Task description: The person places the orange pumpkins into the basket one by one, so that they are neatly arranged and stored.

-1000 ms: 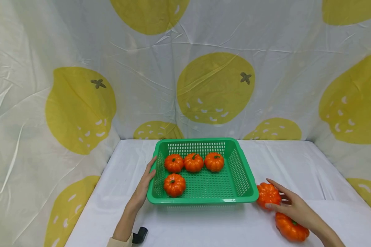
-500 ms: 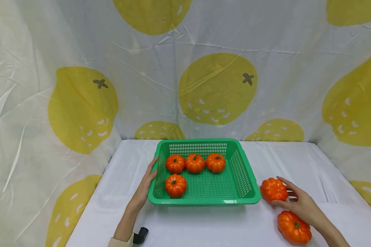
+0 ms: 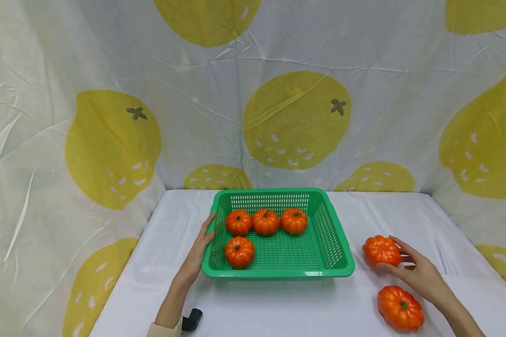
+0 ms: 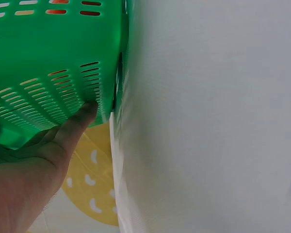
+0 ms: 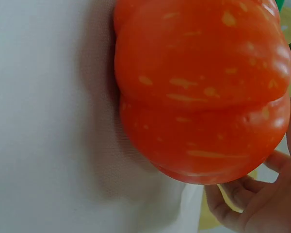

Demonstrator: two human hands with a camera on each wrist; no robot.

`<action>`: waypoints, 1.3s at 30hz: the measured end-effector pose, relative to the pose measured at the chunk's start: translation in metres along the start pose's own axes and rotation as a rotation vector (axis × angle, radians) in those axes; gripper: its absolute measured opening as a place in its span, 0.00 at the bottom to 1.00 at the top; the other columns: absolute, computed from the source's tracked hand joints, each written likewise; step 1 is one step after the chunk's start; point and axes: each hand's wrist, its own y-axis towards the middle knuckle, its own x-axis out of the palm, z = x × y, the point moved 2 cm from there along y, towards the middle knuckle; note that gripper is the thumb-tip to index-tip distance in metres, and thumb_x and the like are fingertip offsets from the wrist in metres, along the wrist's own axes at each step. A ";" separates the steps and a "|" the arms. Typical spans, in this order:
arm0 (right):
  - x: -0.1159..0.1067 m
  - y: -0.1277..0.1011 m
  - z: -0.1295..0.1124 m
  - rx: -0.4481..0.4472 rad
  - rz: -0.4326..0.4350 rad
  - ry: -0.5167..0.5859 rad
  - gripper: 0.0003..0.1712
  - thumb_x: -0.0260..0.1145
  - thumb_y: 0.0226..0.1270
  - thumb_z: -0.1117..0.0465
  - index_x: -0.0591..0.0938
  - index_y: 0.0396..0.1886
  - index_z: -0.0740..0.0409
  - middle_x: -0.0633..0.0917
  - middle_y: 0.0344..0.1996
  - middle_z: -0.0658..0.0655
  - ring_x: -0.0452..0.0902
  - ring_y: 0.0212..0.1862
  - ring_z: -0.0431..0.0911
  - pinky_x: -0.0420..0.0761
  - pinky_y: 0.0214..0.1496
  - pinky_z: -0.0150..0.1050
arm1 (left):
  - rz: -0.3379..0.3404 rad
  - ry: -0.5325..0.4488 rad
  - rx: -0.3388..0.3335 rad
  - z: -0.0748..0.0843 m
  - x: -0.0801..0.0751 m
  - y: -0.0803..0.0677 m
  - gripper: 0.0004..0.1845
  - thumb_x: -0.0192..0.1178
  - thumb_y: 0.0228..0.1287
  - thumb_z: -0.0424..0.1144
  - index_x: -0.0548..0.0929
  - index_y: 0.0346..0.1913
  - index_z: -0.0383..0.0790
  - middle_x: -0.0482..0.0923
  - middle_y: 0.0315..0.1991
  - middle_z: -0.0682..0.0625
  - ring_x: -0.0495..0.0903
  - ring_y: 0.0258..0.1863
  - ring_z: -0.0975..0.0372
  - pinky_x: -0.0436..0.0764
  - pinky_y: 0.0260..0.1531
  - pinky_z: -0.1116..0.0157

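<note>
1. Your table is covered with a smooth white cloth point(image 3: 295, 311), faintly creased at the right, with soft shadow below the basket's front.
2. Around it, at the back and both sides, hangs a wrinkled white fabric backdrop point(image 3: 202, 117) printed with large yellow lemons point(image 3: 295, 135); its folds catch the light.
3. Near the table's middle sits a rectangular green plastic basket point(image 3: 278, 274) with slotted walls. Inside are four glossy orange ribbed pumpkins point(image 3: 239, 252): three in a row towards the back, one at the front left.
4. Your left hand point(image 3: 195, 260) lies against the basket's left side, fingers extended.
5. Your right hand point(image 3: 420, 275) holds a shiny orange-red ribbed pumpkin point(image 3: 381, 251) between thumb and fingers, right of the basket and apart from it.
6. A larger-looking orange pumpkin with a green stem point(image 3: 400, 309) rests on the cloth nearer you, just beside your right wrist.
7. A beige sleeve point(image 3: 163, 330) covers your left forearm.
</note>
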 end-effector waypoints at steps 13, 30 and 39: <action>0.000 0.009 0.000 0.045 -0.017 -0.051 0.55 0.71 0.65 0.35 0.62 0.79 0.62 0.73 0.58 0.76 0.75 0.53 0.64 0.84 0.41 0.48 | 0.007 -0.012 -0.025 -0.004 0.000 -0.001 0.29 0.35 0.85 0.53 0.48 0.84 0.64 0.40 0.86 0.54 0.37 0.85 0.50 0.40 0.79 0.35; 0.009 0.009 0.004 -0.182 -0.110 -0.009 0.58 0.78 0.62 0.51 0.55 0.82 0.62 0.71 0.67 0.78 0.75 0.57 0.70 0.81 0.51 0.69 | 0.012 -0.005 -0.026 -0.003 -0.001 0.000 0.29 0.35 0.85 0.53 0.49 0.84 0.63 0.40 0.86 0.54 0.37 0.85 0.50 0.39 0.79 0.35; 0.002 0.010 0.008 -0.057 -0.114 -0.020 0.57 0.76 0.63 0.43 0.57 0.81 0.62 0.70 0.69 0.78 0.72 0.59 0.72 0.81 0.49 0.64 | 0.012 -0.005 -0.027 -0.004 -0.001 0.000 0.29 0.35 0.85 0.52 0.49 0.83 0.64 0.40 0.86 0.54 0.37 0.85 0.50 0.38 0.79 0.34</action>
